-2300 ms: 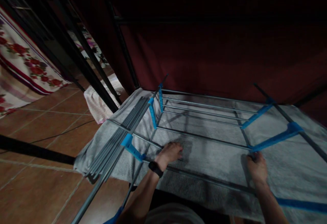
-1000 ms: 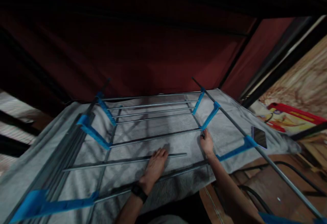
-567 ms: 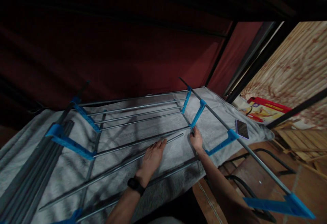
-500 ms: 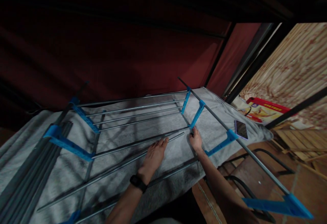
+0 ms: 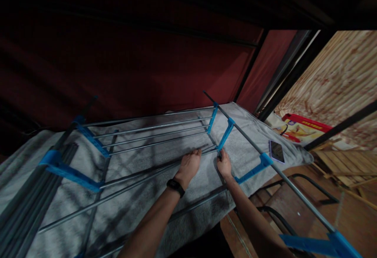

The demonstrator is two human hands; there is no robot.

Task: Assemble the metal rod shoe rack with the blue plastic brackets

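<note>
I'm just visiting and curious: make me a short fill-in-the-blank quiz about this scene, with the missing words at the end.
1. The hand on the loose rod belongs to the person's ____ arm, which wears a dark wristband.
2. The plastic brackets on the frame are colored ____.
3. In the picture, the phone lies to the ____ of the right hand.
4. The box beyond the phone is yellow and ____.

Missing words: left; blue; right; red.

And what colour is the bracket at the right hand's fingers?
The bracket is blue, best seen in the head view.
</note>
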